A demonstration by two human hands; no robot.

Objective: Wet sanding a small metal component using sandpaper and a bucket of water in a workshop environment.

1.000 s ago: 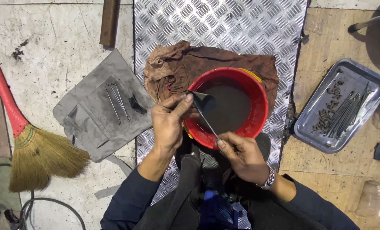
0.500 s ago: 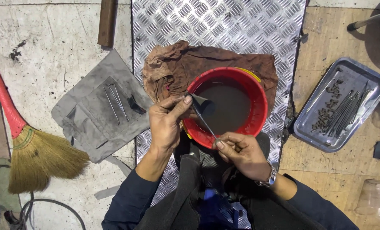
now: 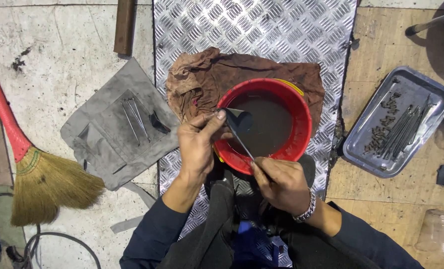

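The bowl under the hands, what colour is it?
Red, with dark liquid inside; the bowl shows best in the head view.

packages: none | labels: none seen, though small items are blurry | signs: none | screens: none

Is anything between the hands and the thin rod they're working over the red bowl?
Nothing visible. The right hand grips the rod at its lower end, and the left hand pinches a dark pad against its upper end, above the red bowl.

left hand and dark cloth piece shifted slightly along thin rod, right hand edged leftward
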